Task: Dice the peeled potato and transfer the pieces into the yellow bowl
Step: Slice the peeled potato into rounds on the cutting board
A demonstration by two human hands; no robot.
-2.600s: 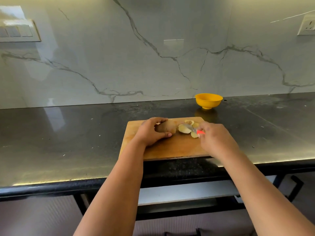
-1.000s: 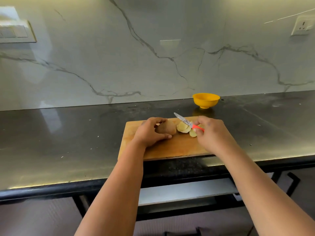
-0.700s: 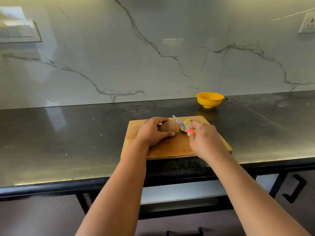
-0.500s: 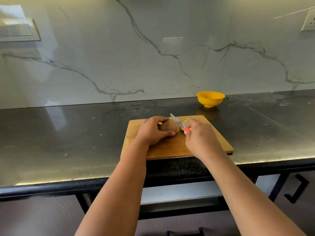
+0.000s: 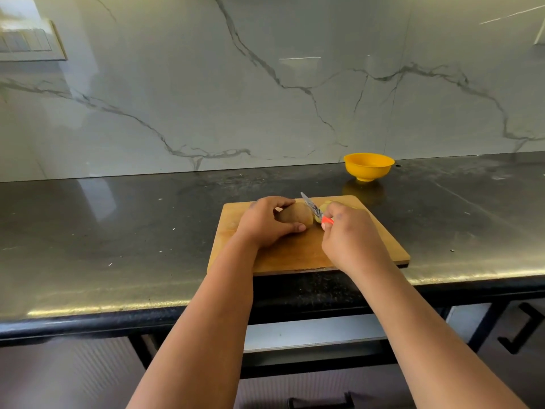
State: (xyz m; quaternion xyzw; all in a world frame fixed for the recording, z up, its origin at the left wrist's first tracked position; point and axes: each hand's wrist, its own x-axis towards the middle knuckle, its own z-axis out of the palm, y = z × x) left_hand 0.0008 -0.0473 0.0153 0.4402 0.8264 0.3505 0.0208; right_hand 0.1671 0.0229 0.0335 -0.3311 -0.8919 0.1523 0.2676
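A brownish potato (image 5: 296,217) lies on the wooden cutting board (image 5: 383,243). My left hand (image 5: 265,224) grips the potato from the left, thumb along its near side. My right hand (image 5: 351,237) holds a small knife (image 5: 314,207) by its orange handle, the blade angled up and left at the potato's right end. Pale cut slices (image 5: 323,208) lie just right of the blade, mostly hidden behind my right hand. The yellow bowl (image 5: 368,166) stands on the counter beyond the board's far right corner.
The board lies near the front edge of a dark glossy countertop (image 5: 118,231). A marble backsplash (image 5: 265,84) rises behind. A switch plate (image 5: 29,42) sits at the upper left. Cabinet handles (image 5: 522,329) show below the counter at right.
My right hand has moved left with the knife, from the cut slices to the potato's right end. The left hand has kept its grip on the potato.
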